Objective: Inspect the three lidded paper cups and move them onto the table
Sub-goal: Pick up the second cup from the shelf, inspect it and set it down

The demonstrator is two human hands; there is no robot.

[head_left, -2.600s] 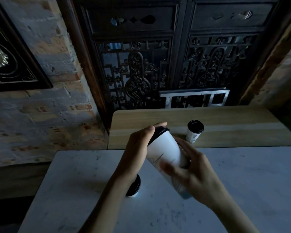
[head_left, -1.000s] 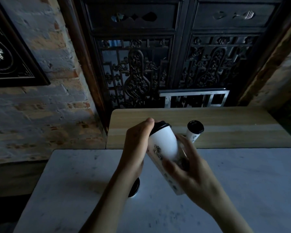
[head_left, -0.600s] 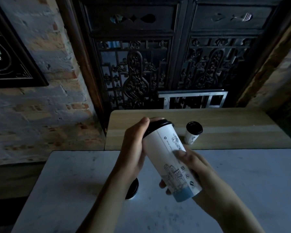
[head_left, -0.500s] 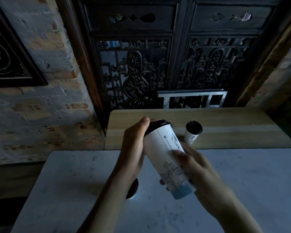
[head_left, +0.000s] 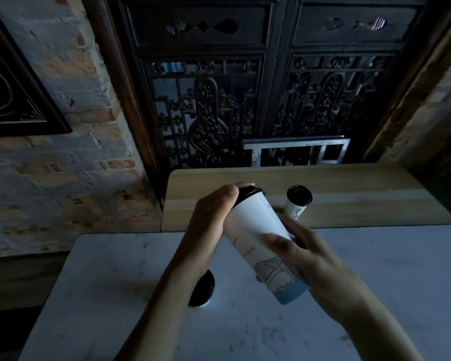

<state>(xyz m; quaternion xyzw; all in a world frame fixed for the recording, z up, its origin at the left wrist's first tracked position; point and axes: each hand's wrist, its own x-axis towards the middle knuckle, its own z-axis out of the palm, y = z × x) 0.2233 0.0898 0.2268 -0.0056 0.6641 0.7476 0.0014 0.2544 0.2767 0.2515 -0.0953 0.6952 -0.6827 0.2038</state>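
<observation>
Marble bench point(head_left: 375, 295) in front, wooden bench point(head_left: 349, 201) behind. Tall paper cup point(head_left: 258, 238) tilted above marble, gripped by left hand point(head_left: 206, 225) at lid end, right hand point(head_left: 310, 259) near base. Second cup point(head_left: 297, 201) upright on wood. Third cup point(head_left: 202, 290) on marble, mostly hidden under left forearm.

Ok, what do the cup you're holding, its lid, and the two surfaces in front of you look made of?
Held cup: matte white paper, by its printed line drawing and blue base band. Its lid: black, faintly glossy, probably plastic. Near table: pale grey and veined, marble or a marble-look top, smooth. Far counter: light wood with visible grain; solid or laminate, I cannot tell.
</observation>
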